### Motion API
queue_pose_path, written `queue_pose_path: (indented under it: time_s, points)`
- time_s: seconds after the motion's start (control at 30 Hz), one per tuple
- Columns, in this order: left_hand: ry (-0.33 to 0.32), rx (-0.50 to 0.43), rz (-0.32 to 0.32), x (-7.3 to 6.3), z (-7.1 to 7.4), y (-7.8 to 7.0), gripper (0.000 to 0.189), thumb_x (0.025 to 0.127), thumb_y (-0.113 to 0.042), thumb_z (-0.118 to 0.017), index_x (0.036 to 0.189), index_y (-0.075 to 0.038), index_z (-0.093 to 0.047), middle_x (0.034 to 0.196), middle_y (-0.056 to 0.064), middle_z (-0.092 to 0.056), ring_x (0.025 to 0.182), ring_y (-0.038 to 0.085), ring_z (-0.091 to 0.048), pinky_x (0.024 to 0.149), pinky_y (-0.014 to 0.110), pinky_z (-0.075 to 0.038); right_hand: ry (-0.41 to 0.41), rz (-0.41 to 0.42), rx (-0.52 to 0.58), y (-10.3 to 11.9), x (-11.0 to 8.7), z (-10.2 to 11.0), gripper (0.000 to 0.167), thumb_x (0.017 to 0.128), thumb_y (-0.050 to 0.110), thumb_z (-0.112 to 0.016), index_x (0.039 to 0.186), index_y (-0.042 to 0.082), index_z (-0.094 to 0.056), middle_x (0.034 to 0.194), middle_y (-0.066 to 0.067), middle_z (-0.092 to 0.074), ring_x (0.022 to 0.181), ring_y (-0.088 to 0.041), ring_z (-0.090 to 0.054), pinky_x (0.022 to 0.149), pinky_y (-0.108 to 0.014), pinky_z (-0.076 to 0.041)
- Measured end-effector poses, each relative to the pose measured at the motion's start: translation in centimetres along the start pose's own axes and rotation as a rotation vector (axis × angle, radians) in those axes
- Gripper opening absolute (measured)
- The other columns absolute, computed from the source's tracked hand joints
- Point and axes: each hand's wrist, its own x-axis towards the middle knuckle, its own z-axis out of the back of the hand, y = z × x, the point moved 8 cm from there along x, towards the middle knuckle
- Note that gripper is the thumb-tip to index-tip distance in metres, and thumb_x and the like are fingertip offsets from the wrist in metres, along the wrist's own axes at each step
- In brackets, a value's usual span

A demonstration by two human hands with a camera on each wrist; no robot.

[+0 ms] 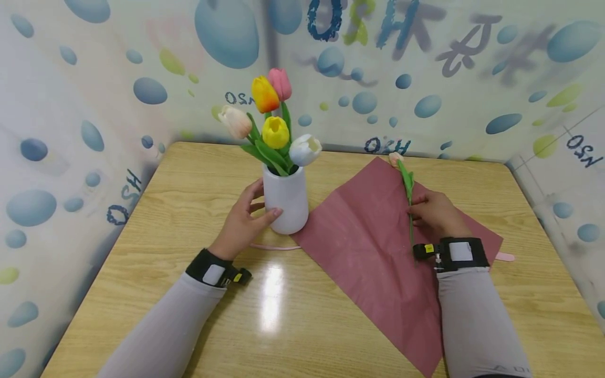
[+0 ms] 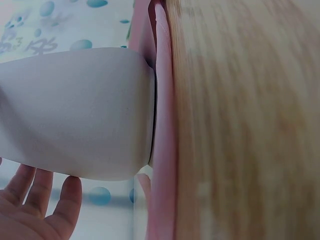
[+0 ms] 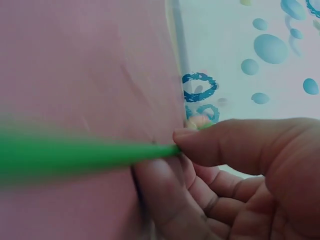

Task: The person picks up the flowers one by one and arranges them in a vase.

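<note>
A white vase (image 1: 286, 202) stands upright on the table, filled with several artificial tulips (image 1: 275, 132) in pink, orange, yellow, cream and white. My left hand (image 1: 246, 218) holds the vase from its left side, thumb across the front and fingers toward the back. The left wrist view shows fingertips (image 2: 71, 187) right at the vase wall (image 2: 85, 115). Over the mauve wrapping paper (image 1: 364, 236), my right hand (image 1: 437, 214) pinches the green stem (image 3: 100, 154) of a single pale pink tulip (image 1: 396, 159) between thumb and fingers. Its bloom points to the paper's far corner.
A pink ribbon (image 1: 279, 248) runs under the vase and paper, its other end (image 1: 504, 256) showing at the right. The wooden table (image 1: 198, 178) meets patterned walls (image 1: 359, 105) at the back and sides.
</note>
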Motion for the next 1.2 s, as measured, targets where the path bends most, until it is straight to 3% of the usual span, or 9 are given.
queue_pose_path:
  time_s: [0.33,0.57,0.8,1.07,1.2]
  points:
    - [-0.004,0.004,0.002,0.1,0.0,-0.1,0.077,0.097,-0.031,-0.076,0.161,-0.031,-0.034,0.161,-0.002,-0.042,0.144,0.025,-0.044,0.114,0.057,-0.043,0.014,0.038,-0.047,0.1,0.1,0.3,0.036,0.105,0.018,-0.057,0.127,-0.01,-0.059,0.118,-0.024,-0.063,0.087,-0.017,-0.066,0.072,-0.025,-0.057]
    - [-0.004,0.004,-0.004,0.1,0.0,-0.2,0.077,0.097,-0.028,-0.076,0.161,-0.03,-0.034,0.161,-0.001,-0.043,0.144,0.026,-0.044,0.114,0.057,-0.043,-0.001,0.012,0.056,0.1,-0.2,0.7,0.037,0.105,0.018,-0.059,0.13,-0.01,-0.056,0.113,-0.02,-0.066,0.083,-0.014,-0.066,0.07,-0.024,-0.059]
    - [-0.006,0.005,-0.004,0.0,0.0,-0.2,0.077,0.097,-0.027,-0.076,0.161,-0.029,-0.033,0.161,0.0,-0.042,0.145,0.027,-0.044,0.115,0.057,-0.043,-0.008,0.022,0.163,0.2,-0.2,1.0,0.037,0.105,0.016,-0.059,0.131,-0.009,-0.053,0.093,0.0,-0.069,0.075,-0.006,-0.066,0.069,-0.024,-0.06]
    - [-0.006,0.007,-0.004,0.1,0.0,-0.1,0.077,0.097,-0.028,-0.076,0.161,-0.03,-0.034,0.161,-0.001,-0.042,0.145,0.026,-0.044,0.114,0.057,-0.044,-0.036,0.039,0.208,0.5,-0.4,1.4,0.042,0.106,0.024,-0.06,0.135,-0.005,-0.052,0.103,-0.004,-0.068,0.077,-0.005,-0.068,0.073,-0.028,-0.062]
    - [-0.005,0.008,-0.005,0.1,0.0,0.0,0.077,0.097,-0.028,-0.076,0.161,-0.029,-0.034,0.161,0.0,-0.043,0.145,0.026,-0.044,0.114,0.057,-0.044,-0.069,0.058,0.233,0.8,-0.6,1.8,0.04,0.105,0.027,-0.061,0.132,-0.002,-0.054,0.101,0.001,-0.066,0.078,-0.006,-0.066,0.074,-0.026,-0.061]
